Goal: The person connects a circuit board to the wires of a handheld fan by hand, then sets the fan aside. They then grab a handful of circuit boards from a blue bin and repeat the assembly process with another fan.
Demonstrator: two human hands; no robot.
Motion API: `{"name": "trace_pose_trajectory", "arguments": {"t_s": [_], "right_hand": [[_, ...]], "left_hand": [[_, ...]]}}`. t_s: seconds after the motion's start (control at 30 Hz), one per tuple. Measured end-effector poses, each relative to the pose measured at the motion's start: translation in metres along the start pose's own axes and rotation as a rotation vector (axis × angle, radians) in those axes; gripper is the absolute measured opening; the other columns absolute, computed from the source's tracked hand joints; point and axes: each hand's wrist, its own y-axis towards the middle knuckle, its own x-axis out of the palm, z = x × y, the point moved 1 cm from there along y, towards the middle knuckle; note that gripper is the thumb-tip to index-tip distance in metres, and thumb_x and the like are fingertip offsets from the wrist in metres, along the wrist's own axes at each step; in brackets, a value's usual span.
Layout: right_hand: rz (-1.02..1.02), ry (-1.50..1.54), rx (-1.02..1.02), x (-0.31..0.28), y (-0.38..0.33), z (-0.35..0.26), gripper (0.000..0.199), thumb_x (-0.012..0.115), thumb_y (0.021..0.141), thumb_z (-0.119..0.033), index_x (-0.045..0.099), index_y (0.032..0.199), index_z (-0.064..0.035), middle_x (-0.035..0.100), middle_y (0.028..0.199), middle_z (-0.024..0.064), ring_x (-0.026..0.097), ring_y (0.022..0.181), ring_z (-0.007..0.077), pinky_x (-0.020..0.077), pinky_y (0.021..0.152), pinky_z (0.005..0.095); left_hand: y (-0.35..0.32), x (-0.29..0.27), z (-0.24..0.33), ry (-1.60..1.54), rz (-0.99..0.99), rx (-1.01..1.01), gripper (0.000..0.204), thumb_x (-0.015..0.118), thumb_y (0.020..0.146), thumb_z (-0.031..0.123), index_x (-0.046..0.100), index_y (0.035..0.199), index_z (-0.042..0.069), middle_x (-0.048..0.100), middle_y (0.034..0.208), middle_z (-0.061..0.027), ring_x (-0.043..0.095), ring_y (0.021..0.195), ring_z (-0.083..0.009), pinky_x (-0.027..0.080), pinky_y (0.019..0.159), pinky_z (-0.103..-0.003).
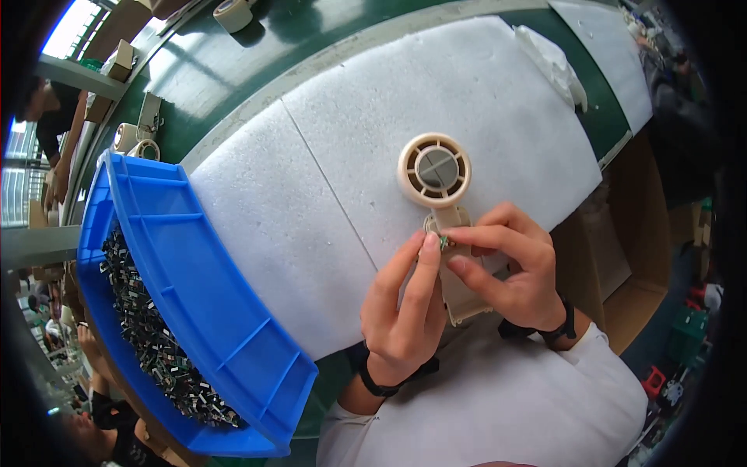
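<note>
Head view: one green part (444, 242) is flanked by left hand (401, 315) and right hand (524, 268), about equally near, at one cream fan (445, 215) whose long axis is aimed at the wearer; right thumb and forefinger are parted; whether the left fingertips are clamped cannot be told. One blue bin (214, 261) is counted

A pale roll (233, 15) sits on the green tabletop (204, 71), upper left; a person in dark clothing (64, 121), far left. Crumpled white plastic (551, 61), upper right. Open cardboard box (647, 233), right.
</note>
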Motion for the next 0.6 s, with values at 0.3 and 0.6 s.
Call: {"name": "trace_pose_trajectory", "arguments": {"t_s": [0.3, 0.6], "right_hand": [[-0.467, -0.152, 0.078, -0.002, -0.003, -0.057, 0.05, 0.092, 0.072, -0.017, 0.073, 0.117, -0.0079, 0.064, 0.098, 0.0061, 0.066, 0.07, 0.0098, 0.056, 0.061, 0.0239], [-0.522, -0.348, 0.015, 0.054, 0.049, -0.084, 0.057, 0.09, 0.075, -0.018, 0.069, 0.127, -0.012, 0.067, 0.107, 0.0086, 0.066, 0.069, 0.0129, 0.0544, 0.063, 0.0251]], "left_hand": [[-0.009, -0.057, -0.024, -0.199, 0.036, -0.05, 0.039, 0.07, 0.082, -0.01, 0.071, 0.12, 0.0, 0.069, 0.117, -0.0179, 0.072, 0.095, -0.0288, 0.059, 0.079, -0.034], [-0.018, -0.118, -0.026, -0.182, 0.17, -0.111, 0.034, 0.075, 0.083, -0.001, 0.072, 0.116, 0.004, 0.066, 0.122, -0.018, 0.069, 0.101, -0.0312, 0.058, 0.085, -0.038]]}}
